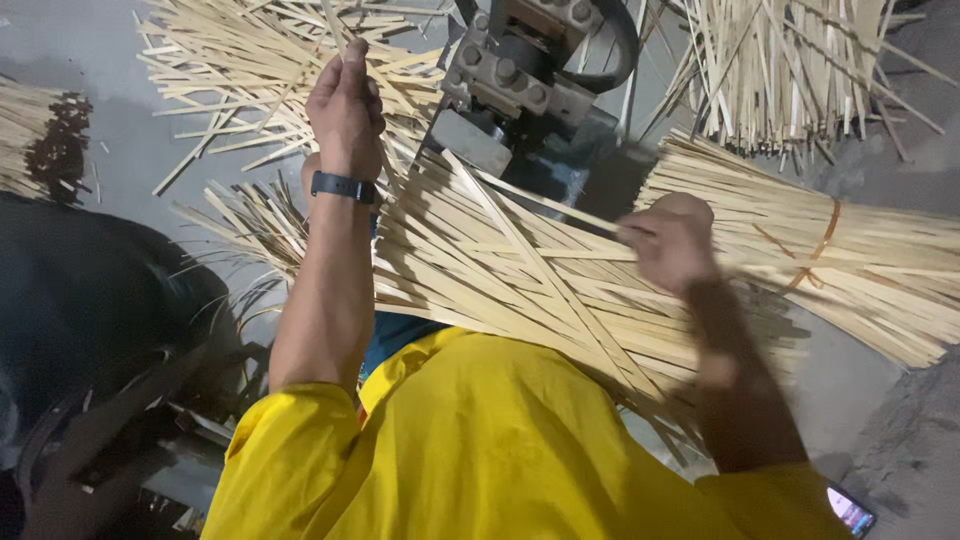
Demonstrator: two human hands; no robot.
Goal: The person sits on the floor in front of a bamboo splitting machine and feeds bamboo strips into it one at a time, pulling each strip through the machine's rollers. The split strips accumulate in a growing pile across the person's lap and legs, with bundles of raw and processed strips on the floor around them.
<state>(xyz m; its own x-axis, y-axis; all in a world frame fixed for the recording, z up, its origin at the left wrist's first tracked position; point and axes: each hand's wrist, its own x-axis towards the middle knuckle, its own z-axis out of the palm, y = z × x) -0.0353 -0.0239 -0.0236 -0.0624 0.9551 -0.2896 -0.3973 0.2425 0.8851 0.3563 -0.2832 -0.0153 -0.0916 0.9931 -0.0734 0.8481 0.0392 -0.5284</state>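
While the left hand (345, 105) is raised with its fingers pinched together on a single thin bamboo strip (333, 25) that stands up past the fingertips, the right hand (672, 240) is blurred and closed around the ends of flat strips pulled from the heap of bamboo strips (500, 275) lying across the lap; how tightly it grips I cannot tell for certain, though the fingers look curled shut on them. From the right grip the heap fans away towards the left hand, its long axis running roughly from one hand to the other — so the right hand is the nearer one to the bulk of it; the left grip sits above and beyond the heap, close to the grey metal machine (520, 70) with its bolted blocks. Just past the right grip lies a tied bundle (850, 260), banded with a narrow orange tie, its strips parallel and pale; more loose strips are scattered beyond the left grip on the grey floor (130, 150). All the strips are flat, narrow, straw-coloured, dry-looking — stiff yet springy in appearance; a dark wristband (343, 187) circles the left wrist, and yellow sleeves (300, 440) cover the upper arms.
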